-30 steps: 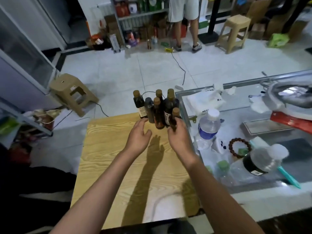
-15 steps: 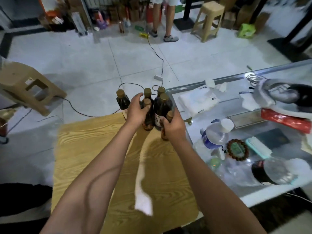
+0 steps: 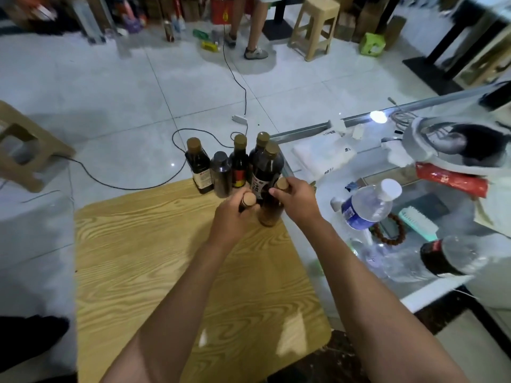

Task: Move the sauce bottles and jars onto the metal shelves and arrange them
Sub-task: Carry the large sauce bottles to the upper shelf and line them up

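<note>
A cluster of dark sauce bottles (image 3: 237,164) stood at the far edge of a wood-grain counter (image 3: 154,272), tall and narrow with tan caps. The left hand (image 3: 231,217) was curled around the neck of a small dark bottle (image 3: 247,201), just below its cap, on the near side of the cluster. The right hand (image 3: 297,199) pinched the neck of an amber bottle (image 3: 271,214), fingers wrapped under its cap, also on the near side of the cluster. Both bottles looked rigid and probably glass, so likely breakable and fairly heavy for their size when full; the smooth sides could slip, making the neck under the cap ridge a sensible place to hold, with a hand under the base for carrying. Half a second earlier both hands were deeper in among the cluster; now they had drawn the two bottles nearer to the person, apart from the five left standing. No metal shelves were clearly visible.
</note>
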